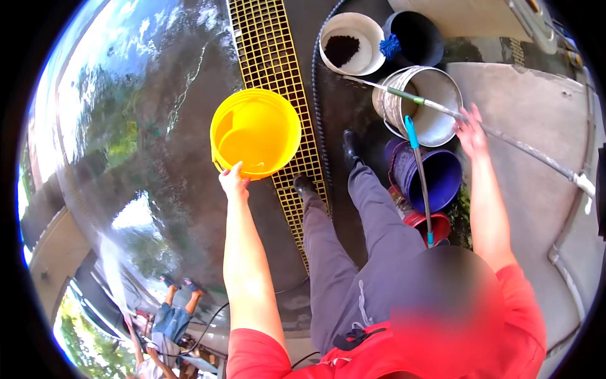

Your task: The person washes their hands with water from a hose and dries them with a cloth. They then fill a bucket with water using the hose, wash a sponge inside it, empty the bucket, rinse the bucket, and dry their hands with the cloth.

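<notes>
My left hand point(235, 182) grips the near rim of a yellow bucket point(287, 155), held out over the wet floor and the edge of a yellow grating. The bucket's open top faces me, and a little clear liquid seems to lie inside. To the right, my right hand point(471, 134) is raised with its fingers apart, beside a long pole point(442, 108) with a green section. Whether it touches the pole is hard to tell. Below that pole, a large white bucket point(449, 88) lies tilted, close to my right hand.
A yellow grating point(268, 44) runs along the wet floor beside a dark ribbed hose point(317, 82). Near the wall stand a white bucket with dark material point(374, 31), a black bucket point(426, 44), a purple bucket point(451, 183) and a blue-handled tool point(420, 161). Another person point(170, 322) sprays water at lower left.
</notes>
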{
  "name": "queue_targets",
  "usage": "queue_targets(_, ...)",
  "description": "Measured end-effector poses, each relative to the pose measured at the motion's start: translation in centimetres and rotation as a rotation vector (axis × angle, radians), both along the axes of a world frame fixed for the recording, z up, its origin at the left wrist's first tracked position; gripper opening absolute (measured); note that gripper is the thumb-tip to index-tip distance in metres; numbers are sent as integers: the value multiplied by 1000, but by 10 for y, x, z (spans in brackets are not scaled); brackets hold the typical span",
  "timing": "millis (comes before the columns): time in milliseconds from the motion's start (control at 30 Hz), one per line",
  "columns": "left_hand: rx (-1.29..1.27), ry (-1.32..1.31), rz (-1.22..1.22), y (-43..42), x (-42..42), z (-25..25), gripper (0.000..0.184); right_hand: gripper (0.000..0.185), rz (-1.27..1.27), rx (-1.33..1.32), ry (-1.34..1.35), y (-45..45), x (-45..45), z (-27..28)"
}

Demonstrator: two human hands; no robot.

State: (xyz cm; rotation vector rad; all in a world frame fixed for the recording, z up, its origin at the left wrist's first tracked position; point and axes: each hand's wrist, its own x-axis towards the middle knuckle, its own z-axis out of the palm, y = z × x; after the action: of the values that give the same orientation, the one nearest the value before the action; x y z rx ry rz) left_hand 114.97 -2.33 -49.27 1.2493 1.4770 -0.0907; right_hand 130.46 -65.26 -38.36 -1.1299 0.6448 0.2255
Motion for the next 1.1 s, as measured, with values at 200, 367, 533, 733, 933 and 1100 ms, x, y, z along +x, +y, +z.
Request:
queue_targets(200, 131, -1, -85, -27, 45, 1, 62, 18, 244, 59, -15, 83, 22, -36)
queue_targets(367, 277, 69, -316, -50, 102, -32, 76, 17, 265, 346, -1, 144, -6, 13)
queue_targets(533, 385, 252, -498, -85, 167, -32, 77, 14, 280, 464, -2, 159, -5, 39)
queue_targets(733, 448, 280, -590, -109, 206, -38, 86, 15, 261, 475, -27, 162, 8, 36)
queue_targets(933, 467, 372, -635, -121, 216, -34, 90, 15, 256, 465, -33, 160, 13, 33)
queue_targets(1100, 413, 340, -496, -109, 205, -41, 81, 13, 236, 430, 19, 156, 4, 32)
